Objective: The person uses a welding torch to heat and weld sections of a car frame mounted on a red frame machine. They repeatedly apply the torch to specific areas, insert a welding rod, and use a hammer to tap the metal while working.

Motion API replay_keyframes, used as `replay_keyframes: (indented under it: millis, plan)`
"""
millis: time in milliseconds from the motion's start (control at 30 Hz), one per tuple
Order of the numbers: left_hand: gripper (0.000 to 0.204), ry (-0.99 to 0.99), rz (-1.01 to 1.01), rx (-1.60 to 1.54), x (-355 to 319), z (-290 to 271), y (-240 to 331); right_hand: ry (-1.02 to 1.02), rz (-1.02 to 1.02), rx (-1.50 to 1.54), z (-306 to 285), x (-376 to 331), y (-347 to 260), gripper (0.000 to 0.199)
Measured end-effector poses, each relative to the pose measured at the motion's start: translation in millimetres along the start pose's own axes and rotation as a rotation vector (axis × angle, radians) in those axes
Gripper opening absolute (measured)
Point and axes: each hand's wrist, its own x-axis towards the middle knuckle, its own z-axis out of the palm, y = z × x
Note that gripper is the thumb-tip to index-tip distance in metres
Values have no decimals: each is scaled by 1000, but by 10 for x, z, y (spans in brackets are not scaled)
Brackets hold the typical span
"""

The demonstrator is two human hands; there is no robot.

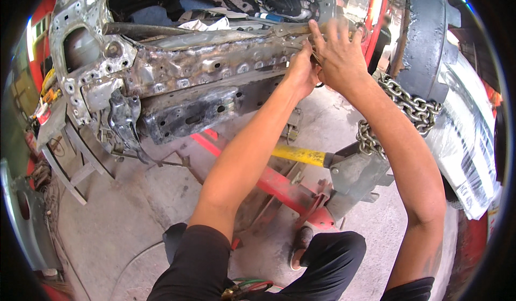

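Both my hands are at the right end of a stripped car body's bare metal panel. My right hand is raised with its fingers spread, slightly blurred, beside the panel's upper corner. My left hand is closed just below and left of it, thumb up. A bit of metal shows between the two hands, but what my left hand grips is hidden. Close by, a rusty flat metal piece runs along the panel's top edge behind my fingers. Below the panel hangs a dark, holed metal beam.
A heavy chain hangs from a thick dark post on the right. A red steel arm and a yellow cylinder lie low beneath my forearms. Plastic-wrapped bodywork stands far right; a metal stand is at left.
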Motion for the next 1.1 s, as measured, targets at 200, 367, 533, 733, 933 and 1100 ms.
replay_keyframes:
  millis: [200,367,533,733,933,1100]
  plan:
    - [53,0,13,38,5,-25,-22,65,-4,29,48,-35,8,102]
    - [60,-42,-42,137,17,-32,53,132,-49,32,49,2,28,91]
    - [56,-32,5,45,26,44,93,117,-89,35,-15,102,89,85]
    - [56,17,54,29,81,64,74,113,-66,-152,-9,111,-25,83]
    - [57,39,-10,79,49,58,92,83,-80,-253,107,195,17,70]
    - [48,109,-31,341,-138,34,125,66,-113,-184,102,257,80,64]
